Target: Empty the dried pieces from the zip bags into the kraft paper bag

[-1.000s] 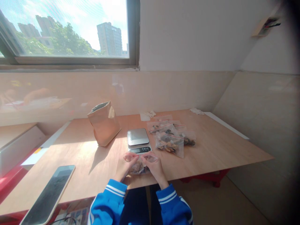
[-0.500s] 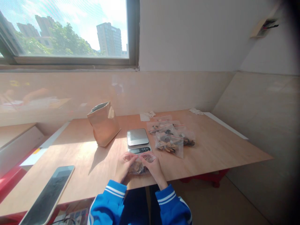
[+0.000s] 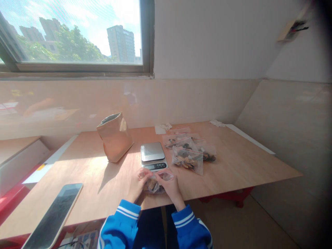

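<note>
A clear zip bag (image 3: pixel 155 188) with brownish, chip-like pieces in it rests at the table's front edge, before the scale. My left hand (image 3: pixel 138 183) pinches its top edge from the left. From the right, my right hand (image 3: pixel 169 183) grips the same edge, thumbs close together at the middle. The bag's mouth bulges apart on both sides of the thumbs. Just beyond stands a digital kitchen scale (image 3: pixel 153 152) with a bare steel plate. Several filled zip bags (image 3: pixel 188 160) lie in a cluster to the scale's right.
A brown paper pouch (image 3: pixel 115 138) stands upright and gaping at the left of the scale. A phone (image 3: pixel 55 214) lies at the front left edge of the wooden table (image 3: pixel 233 166). White scraps (image 3: pixel 218 123) lie at the back. Under the table is a red stool (image 3: pixel 233 197).
Both hands stay on the zip bag's top edge, with the thumbs slightly shifted. The bag's mouth gapes a little more at the right. Everything else on the table is unmoved.
</note>
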The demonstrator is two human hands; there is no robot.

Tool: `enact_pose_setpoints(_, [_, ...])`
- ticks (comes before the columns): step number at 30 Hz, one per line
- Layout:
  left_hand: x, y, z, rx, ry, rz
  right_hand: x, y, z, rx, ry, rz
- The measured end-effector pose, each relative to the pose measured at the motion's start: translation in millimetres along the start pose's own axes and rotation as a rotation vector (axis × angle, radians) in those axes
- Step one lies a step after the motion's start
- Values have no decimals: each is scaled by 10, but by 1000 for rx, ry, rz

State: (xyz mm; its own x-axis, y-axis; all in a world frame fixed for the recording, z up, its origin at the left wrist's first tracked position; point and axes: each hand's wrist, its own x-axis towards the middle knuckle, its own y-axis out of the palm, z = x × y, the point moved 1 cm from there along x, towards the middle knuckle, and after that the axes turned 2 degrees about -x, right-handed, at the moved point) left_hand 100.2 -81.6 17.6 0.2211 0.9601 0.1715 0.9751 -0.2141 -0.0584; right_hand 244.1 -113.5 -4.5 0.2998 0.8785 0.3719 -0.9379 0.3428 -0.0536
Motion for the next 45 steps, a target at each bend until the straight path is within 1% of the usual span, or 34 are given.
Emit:
enact_pose_setpoints(3, [-14, 0, -52, -34, -64, -20, 8, -11, 9, 16, 10, -41])
enact_pose_setpoints(6, [-22, -21, -76, -140, -127, -3, 31, -37, 23, 51, 30, -73])
enact_pose_setpoints(7, [-24, -29, -71, -172, -151, 5, 40, -45, 28, 73, 43, -56])
enact_pose_setpoints(9, [-25, -43, -51, -210, -183, 2, 55, -57, 37, 132, 80, 16])
enact_pose_setpoints(12, [-22, -50, -32, -204, -196, -27, 64, -68, 49, 217, 130, 100])
enact_pose_setpoints(16, [-12, -35, -62, -186, -213, -6, 50, -76, 54, 261, 167, 125])
enact_pose_setpoints(20, [-14, -29, -83, -217, -269, -13, 39, -73, 39, 218, 163, 147])
enact_pose_setpoints(22, [-16, -30, -84, -222, -273, -18, 38, -65, 20, 204, 158, 163])
enact_pose_setpoints(25, [-13, -35, -82, -176, -234, -31, 36, -49, -19, 188, 160, 135])
enact_pose_setpoints(29, [1, -39, -59, -123, -189, -56, 27, -36, -48, 156, 135, 53])
enact_pose_setpoints(34, [-6, -22, -57, -225, -209, -58, 7, -49, -20, 119, 122, -31])
enact_pose_setpoints(36, [-21, -17, -73, -257, -219, -45, -1, -52, -9, 161, 162, -25])
enact_pose_setpoints(39, [-46, -16, -79, -299, -257, -45, -4, -49, -20, 233, 241, 28])
enact_pose_setpoints(41, [-59, -14, -64, -338, -300, -68, 4, -51, -43, 195, 224, 22])
enact_pose_setpoints(43, [-66, -7, -46, -377, -339, -88, 16, -51, -70, 119, 166, -7])
enact_pose_setpoints(45, [-66, -2, -35, -401, -352, -92, 23, -43, -96, 82, 140, -14])
